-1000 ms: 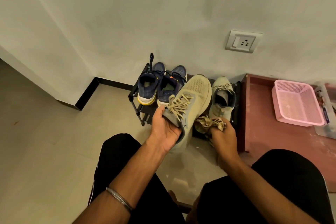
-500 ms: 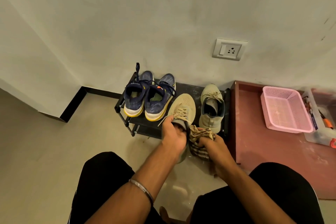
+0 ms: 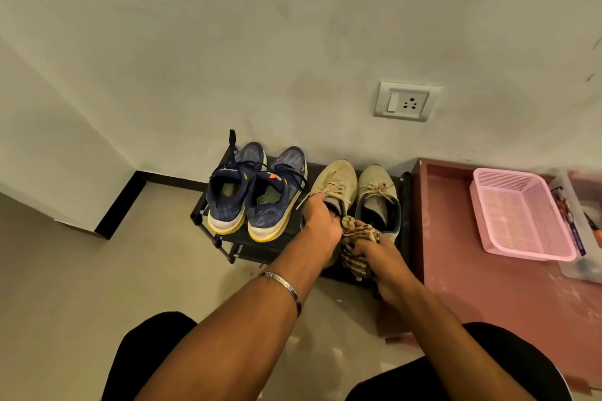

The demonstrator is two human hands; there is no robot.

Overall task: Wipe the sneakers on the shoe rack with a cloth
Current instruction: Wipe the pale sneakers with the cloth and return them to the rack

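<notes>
1. Plain wall corner with a switch socket (image 3: 404, 101) sitting above a low black shoe rack (image 3: 208, 205) on a tiled floor; a reddish low platform (image 3: 456, 270) is carrying a pink basket (image 3: 518, 215) to the right.
2. Navy sneakers (image 3: 254, 195) are sitting as a pair on the rack's left half, heels toward the person.
3. Left hand (image 3: 321, 225) is gripping the left beige sneaker (image 3: 335, 179) at its collar, fingers curling into the opening; the shoe is resting on the rack, its long axis running toe-to-wall, heel toward the person.
4. Right hand (image 3: 378, 254) is clutching a bunched striped cloth (image 3: 358, 238), sitting just beside the left hand and touching the heel area.
5. Right beige sneaker (image 3: 378, 198) is standing just beyond the cloth, parallel to its mate, so the right hand is the nearer one.
6. Judgement: this shoe seems to be getting set down, with its mate probably next.
</notes>
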